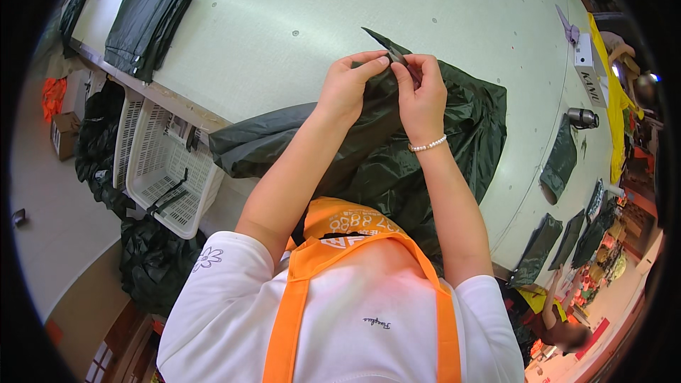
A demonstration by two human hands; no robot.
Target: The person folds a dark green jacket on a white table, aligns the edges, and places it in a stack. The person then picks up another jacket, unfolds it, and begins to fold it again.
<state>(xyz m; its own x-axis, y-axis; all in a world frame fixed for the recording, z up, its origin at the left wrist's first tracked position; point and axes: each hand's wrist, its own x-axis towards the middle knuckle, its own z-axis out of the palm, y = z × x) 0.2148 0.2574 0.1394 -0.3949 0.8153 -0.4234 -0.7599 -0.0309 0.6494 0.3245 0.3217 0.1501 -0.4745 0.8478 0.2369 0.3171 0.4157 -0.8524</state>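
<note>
A large piece of shiny dark green fabric (454,142) lies bunched over the table's near edge, in front of my orange apron. My left hand (349,86) pinches its upper edge between thumb and fingers. Close beside it, my right hand (423,96), with a beaded bracelet at the wrist, is closed on the same edge. Between the two hands the fabric is raised, and a pointed corner (379,37) sticks out past the fingertips. Something dark shows within my right fingers; I cannot make out whether it is only a fold.
Folded dark green pieces (152,14) are stacked at the far left of the pale table (284,0). White plastic baskets (177,206) stand below its left edge. On the right are a white box (589,71), a dark flask (583,118) and more folded pieces (538,248). Another person (564,333) is at lower right.
</note>
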